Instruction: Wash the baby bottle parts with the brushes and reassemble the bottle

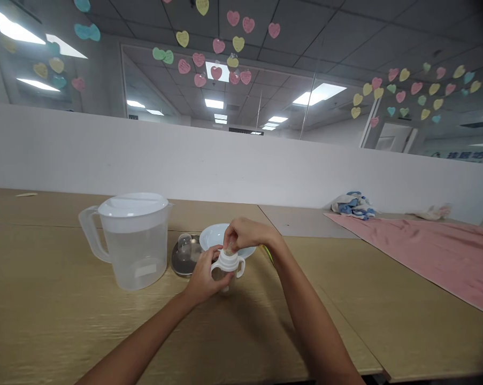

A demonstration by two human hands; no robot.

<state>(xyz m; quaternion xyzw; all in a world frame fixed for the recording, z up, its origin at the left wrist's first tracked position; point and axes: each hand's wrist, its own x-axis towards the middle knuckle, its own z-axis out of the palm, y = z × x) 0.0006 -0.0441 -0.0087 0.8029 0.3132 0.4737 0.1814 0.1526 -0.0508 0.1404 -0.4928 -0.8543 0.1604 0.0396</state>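
A baby bottle (228, 262) with a white collar and two side handles is held just above the table in front of me. My left hand (205, 277) wraps round its left side, thumb across the front. From above, my right hand (241, 234) pinches the clear nipple (229, 250) at the top of the bottle, its fingers partly hiding it. Behind the hands stands a white bowl (211, 233), partly covered by them. A clear dome-shaped cap (184, 245) sits on a metal tray (179, 269) to the left of the bottle.
A large lidded plastic pitcher (135, 240) with clear liquid stands at the left. Something yellow-green (268, 253) lies behind my right forearm. At the right are a pink cloth (421, 248) and a crumpled blue-and-white cloth (352, 205). A white wall (225, 166) borders the table's back.
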